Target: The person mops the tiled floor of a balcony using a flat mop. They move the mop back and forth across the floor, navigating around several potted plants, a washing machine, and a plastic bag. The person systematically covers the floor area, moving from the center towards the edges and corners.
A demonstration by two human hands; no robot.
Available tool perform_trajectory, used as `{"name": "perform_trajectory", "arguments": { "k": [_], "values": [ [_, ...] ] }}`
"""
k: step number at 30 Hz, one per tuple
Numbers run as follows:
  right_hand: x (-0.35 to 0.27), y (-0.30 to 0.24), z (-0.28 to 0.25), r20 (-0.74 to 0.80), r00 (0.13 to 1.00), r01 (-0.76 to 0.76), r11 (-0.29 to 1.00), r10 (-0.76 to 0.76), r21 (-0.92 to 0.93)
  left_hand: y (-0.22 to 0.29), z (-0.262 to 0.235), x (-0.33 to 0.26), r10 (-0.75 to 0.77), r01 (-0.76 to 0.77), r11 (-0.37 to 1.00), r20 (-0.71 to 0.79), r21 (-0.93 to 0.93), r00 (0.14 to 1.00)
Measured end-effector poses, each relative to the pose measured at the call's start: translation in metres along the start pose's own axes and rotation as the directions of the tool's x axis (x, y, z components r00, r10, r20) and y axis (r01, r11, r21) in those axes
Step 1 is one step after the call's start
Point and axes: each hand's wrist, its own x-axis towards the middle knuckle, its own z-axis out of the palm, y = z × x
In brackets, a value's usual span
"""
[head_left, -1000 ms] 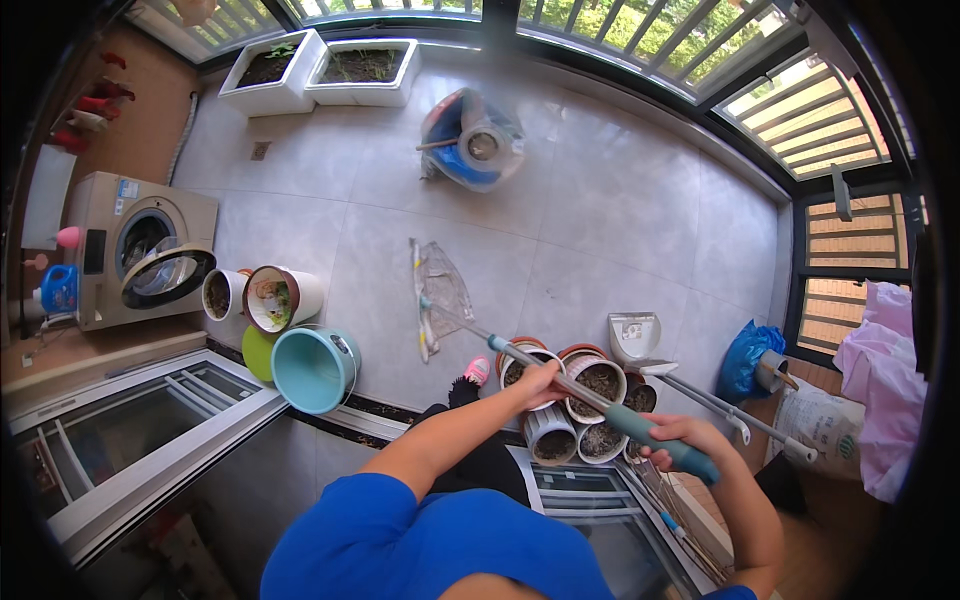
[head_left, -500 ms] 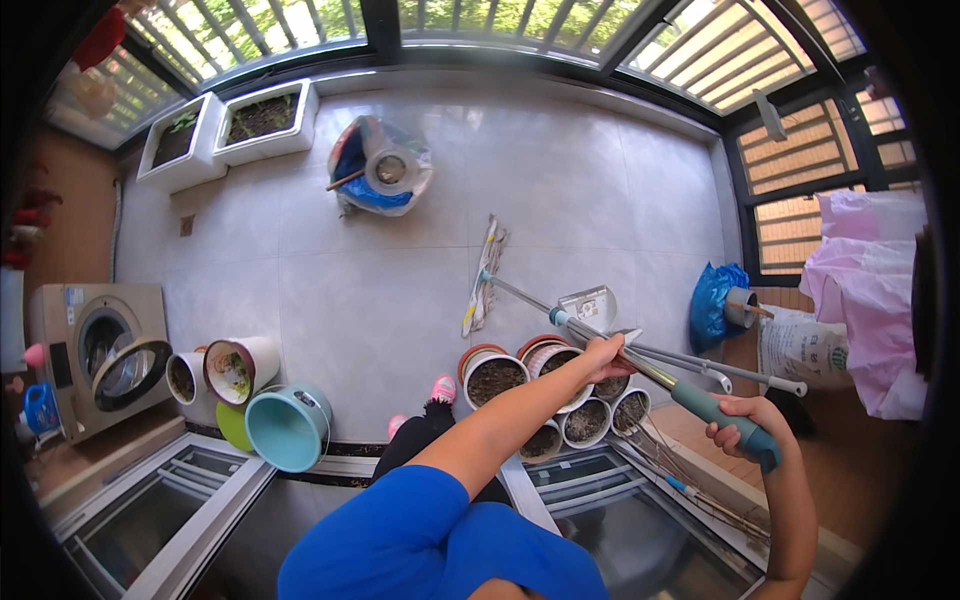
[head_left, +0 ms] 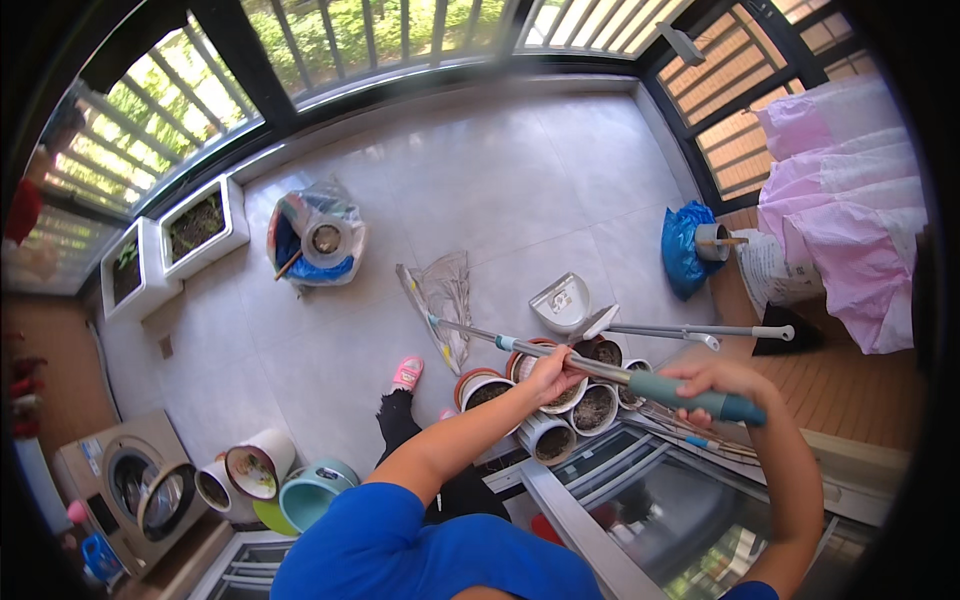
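My left hand (head_left: 553, 375) is wrapped round the metal pole of a flat mop (head_left: 600, 367). Farther up the same pole, my right hand (head_left: 715, 387) grips the thick green handle sleeve near its dark teal end. The pole slants down to the left, to the mop head's grey cloth pad (head_left: 445, 295), which lies spread on the tiled floor, fringe to the right. Just beyond the pole lies a white dustpan (head_left: 562, 303), with a grey-handled broom (head_left: 680, 331) beside it. Under my left hand stand several plant pots (head_left: 592, 410) filled with soil.
A bag-lined bin (head_left: 350, 262) stands left of the mop head, near two white planter boxes (head_left: 236, 236). At lower left are a washing machine (head_left: 105, 455) with its door ajar, pots and a light-blue bucket (head_left: 330, 485). A blue bag (head_left: 684, 240) and pink cloth (head_left: 830, 210) are at right.
The view has turned and shifted. The mop pad has come nearer my foot, its cloth now fanned out to the right. My pink-shod foot has stepped forward. Both hands keep hold of the mop.
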Motion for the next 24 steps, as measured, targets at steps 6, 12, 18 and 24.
{"name": "perform_trajectory", "arguments": {
  "k": [6,12,18,24],
  "values": [
    [0.004,-0.065,0.008,-0.074,0.997,0.011,0.998,-0.015,-0.057,0.036,0.033,0.032,0.079,-0.075,0.99,0.028,-0.118,0.997],
    [-0.017,-0.117,0.029,-0.262,0.962,0.048,0.991,-0.081,-0.129,0.067,0.068,0.085,0.086,-0.076,0.987,0.064,-0.142,0.994],
    [-0.022,-0.103,-0.003,-0.223,0.966,0.174,0.967,-0.131,0.185,0.081,0.098,0.115,-0.118,0.113,0.988,0.044,0.107,0.992],
    [-0.042,-0.055,-0.012,-0.179,0.942,0.327,0.899,-0.285,0.291,0.074,0.121,0.099,-0.232,0.218,0.919,0.004,0.328,0.973]
  ]
}}
